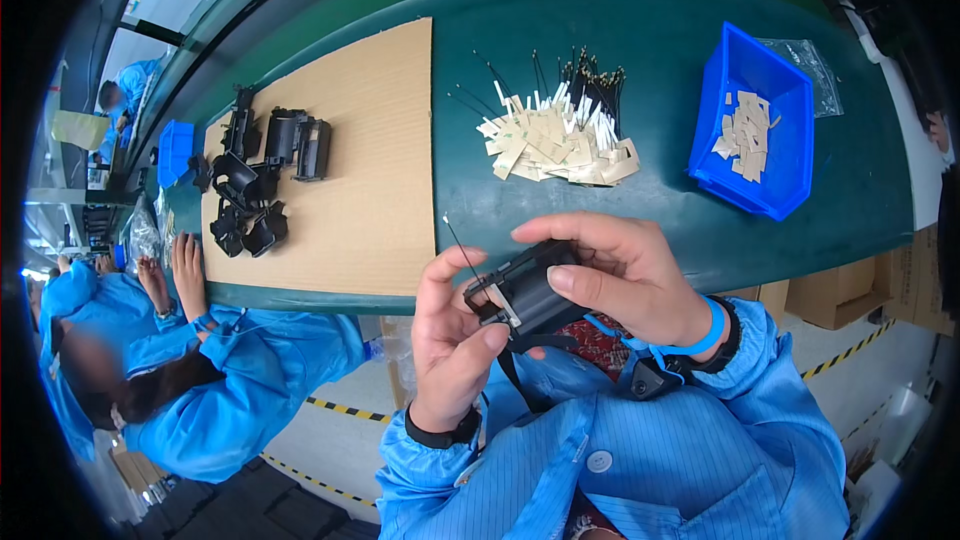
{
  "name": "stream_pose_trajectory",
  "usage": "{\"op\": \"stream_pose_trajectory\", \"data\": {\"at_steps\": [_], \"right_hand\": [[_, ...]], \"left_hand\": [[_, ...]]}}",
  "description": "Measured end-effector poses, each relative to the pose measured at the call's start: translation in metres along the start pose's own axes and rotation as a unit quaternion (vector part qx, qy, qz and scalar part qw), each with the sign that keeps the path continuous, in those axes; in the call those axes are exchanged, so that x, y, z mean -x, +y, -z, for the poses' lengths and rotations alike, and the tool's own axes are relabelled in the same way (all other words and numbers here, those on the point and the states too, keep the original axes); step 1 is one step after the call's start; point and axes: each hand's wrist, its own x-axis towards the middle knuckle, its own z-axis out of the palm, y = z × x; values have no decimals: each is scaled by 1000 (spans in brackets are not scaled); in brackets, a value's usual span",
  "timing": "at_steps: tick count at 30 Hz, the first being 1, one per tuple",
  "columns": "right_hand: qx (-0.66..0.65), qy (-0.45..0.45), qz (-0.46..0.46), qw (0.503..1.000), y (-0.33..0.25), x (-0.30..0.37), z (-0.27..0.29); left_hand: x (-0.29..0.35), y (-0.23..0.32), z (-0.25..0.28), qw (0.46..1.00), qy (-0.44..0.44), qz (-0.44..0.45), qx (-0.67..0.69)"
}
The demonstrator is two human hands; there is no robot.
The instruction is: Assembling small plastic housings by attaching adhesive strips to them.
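Observation:
Close to my body, over the table's front edge, both hands hold one black plastic housing (545, 292). My left hand (447, 340) grips its left end between thumb and fingers, beside a small pale strip. From that strip a thin black antenna cable (459, 241) with a light tip sticks up. Around the right end my right hand (630, 275) is wrapped, its thumb on top and forefinger along the far side. Beyond my hands lies a pile of antennas with paper-backed adhesive tabs (560, 135), their black cables fanned toward the far side.
Several black housings (245, 178) sit on a cardboard sheet (370, 160) at left. A blue bin (708, 130) holding paper tabs (745, 135) stands right, beside a clear bag (812, 70). At left, a co-worker in blue (220, 380) rests a hand on the table (660, 10). Cartons (840, 290) stand below right.

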Motion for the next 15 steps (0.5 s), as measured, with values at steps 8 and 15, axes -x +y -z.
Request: {"op": "stream_pose_trajectory", "data": {"at_steps": [8,15], "right_hand": [[24,-3,1,1000,1,0,0],[-62,3,-31,998,1,-2,-1]], "left_hand": [[0,1,-5,1000,-9,-6,-2],[0,4,-7,999,5,2,-46]]}}
